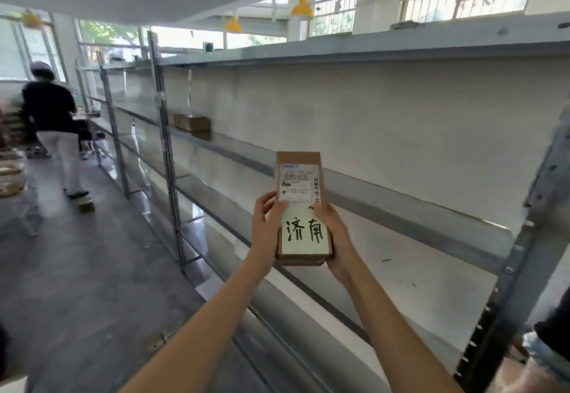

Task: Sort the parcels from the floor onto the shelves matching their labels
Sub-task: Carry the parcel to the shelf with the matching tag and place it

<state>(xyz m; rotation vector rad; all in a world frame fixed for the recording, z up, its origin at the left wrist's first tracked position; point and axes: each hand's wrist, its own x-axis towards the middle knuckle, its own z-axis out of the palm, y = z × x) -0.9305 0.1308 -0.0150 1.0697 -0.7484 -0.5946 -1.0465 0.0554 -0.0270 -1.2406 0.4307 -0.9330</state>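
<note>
Both forearms reach out from the camera, the left hand (266,226) and right hand (335,232) curled round the lower sides of a narrow cardboard parcel (300,207) held up beside the shelves (401,207). It looks light and stiff; gripping the long edges keeps its yellow label (303,232) readable.

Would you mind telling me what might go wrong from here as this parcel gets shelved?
1. The shelf rack shows no readable destination signs here, so the parcel, whose yellow note reads 济南, might land on a wrong shelf.
2. The left hand and right hand grip only its lower half; it might tip forward.
3. Another person stands down the aisle, so a collision is possible.
</note>
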